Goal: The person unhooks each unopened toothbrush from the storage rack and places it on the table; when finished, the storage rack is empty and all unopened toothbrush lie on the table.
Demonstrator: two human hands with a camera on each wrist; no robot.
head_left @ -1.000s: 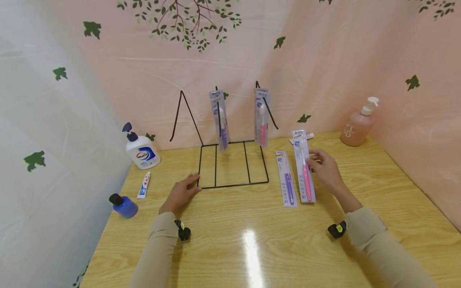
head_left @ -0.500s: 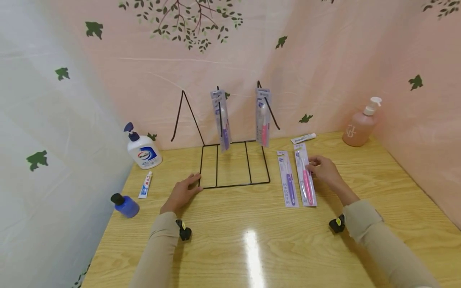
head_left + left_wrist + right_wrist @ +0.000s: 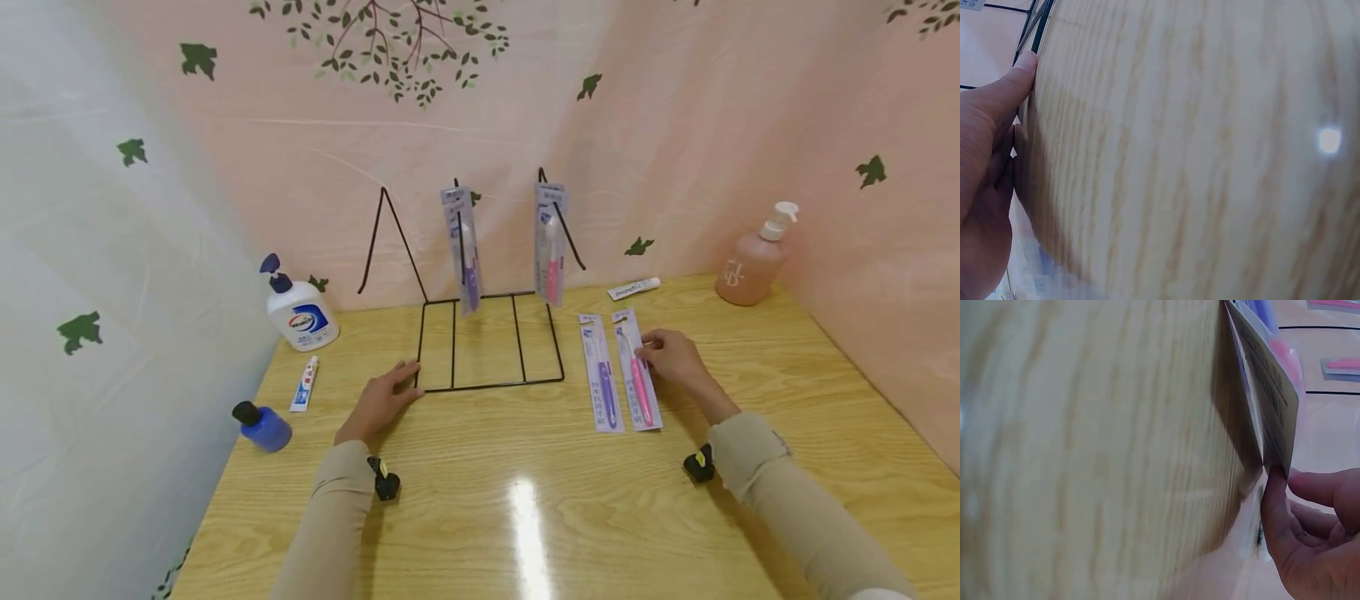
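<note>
My left hand [image 3: 381, 402] holds the front left corner of a black wire rack [image 3: 495, 385], its thumb [image 3: 1021, 67] against the wire. My right hand [image 3: 675, 360] pinches the right edge of a packaged pink toothbrush [image 3: 639, 379]. In the right wrist view, the toothbrush's card [image 3: 1275, 406] is tilted, with the pinched edge raised from the wood. A packaged purple toothbrush [image 3: 603, 379] lies just left of it. On the rack's middle hook hang packaged purple toothbrushes [image 3: 468, 262], and on its right hook pink ones [image 3: 552, 258]. The left hook [image 3: 370, 242] is bare.
Left of the rack stand a white pump bottle [image 3: 303, 321] and a blue bottle [image 3: 266, 429], with a small toothpaste tube [image 3: 303, 385] between them. Behind the pink toothbrush lies a white tube [image 3: 634, 288]. A pink pump bottle [image 3: 750, 265] stands at the back right.
My right hand has tipped the pink toothbrush pack down toward the table, its top end coming nearer and uncovering the white tube behind. The left hand has stayed at the rack.
</note>
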